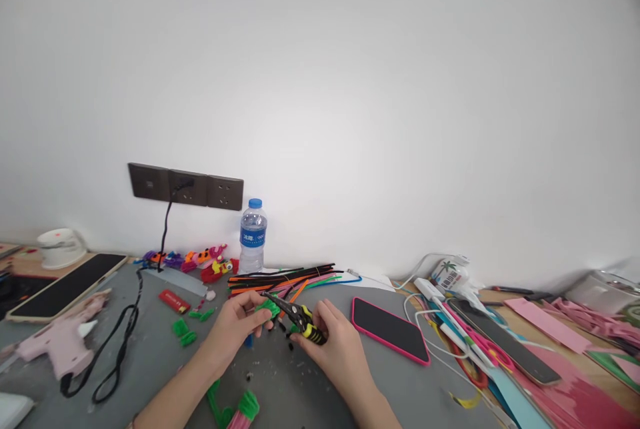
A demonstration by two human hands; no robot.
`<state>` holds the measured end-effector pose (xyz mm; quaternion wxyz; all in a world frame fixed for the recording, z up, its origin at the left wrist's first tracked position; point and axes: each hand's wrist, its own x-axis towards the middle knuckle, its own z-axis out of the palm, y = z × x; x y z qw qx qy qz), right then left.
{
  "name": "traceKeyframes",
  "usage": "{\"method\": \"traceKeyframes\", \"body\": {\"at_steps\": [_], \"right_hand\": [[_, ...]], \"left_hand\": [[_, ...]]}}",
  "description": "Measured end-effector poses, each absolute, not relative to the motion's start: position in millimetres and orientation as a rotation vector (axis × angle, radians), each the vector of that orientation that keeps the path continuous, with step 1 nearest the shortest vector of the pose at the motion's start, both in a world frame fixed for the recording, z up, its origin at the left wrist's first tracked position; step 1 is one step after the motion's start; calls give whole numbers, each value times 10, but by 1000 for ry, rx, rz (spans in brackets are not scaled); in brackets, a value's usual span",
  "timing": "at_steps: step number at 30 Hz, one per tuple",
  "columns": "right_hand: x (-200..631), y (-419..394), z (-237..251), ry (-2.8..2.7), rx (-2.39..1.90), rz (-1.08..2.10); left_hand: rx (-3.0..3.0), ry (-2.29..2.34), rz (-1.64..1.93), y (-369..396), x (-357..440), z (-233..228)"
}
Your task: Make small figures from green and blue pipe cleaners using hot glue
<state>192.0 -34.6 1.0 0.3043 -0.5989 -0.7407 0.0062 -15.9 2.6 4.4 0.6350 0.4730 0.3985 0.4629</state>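
Between the thumb and fingers of my left hand [235, 325] is a small green fuzzy pipe-cleaner piece [270, 307]. My right hand [335, 332] is closed round the black and yellow handles of a pair of pliers [300, 317]. The jaws reach left to the green piece; whether they grip it I cannot tell. Behind my hands lies a bundle of pipe cleaners [280, 279] in black, orange, pink and green. Nearer me on the grey mat [300, 395] are a green and pink fuzzy piece [245, 411] and dark scraps. Another green piece [184, 333] lies left of my left hand.
A pink glue gun [63, 339] with a black cord and a phone [70, 285] are at the left. A water bottle [253, 237] stands by the wall. A pink-edged phone [390, 329] lies to the right, beside white cables, scissors [480, 342] and coloured sheets.
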Motion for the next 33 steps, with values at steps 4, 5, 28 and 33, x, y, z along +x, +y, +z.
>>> {"method": "traceKeyframes", "body": {"at_steps": [4,5,28,33], "right_hand": [[1923,-343,13,-1974,-1614,-32],[1922,-341,12,-1972,-1634,-51],[1859,-388,-120,-1876,-1458,271],[1870,-337,-141,-1838,-1428,301]], "left_hand": [[1083,920,1071,32,-164,25],[1081,920,1076,35,-162,20],[1090,996,1078,-10,-160,143],[1091,989,1092,-2,-159,137]]}}
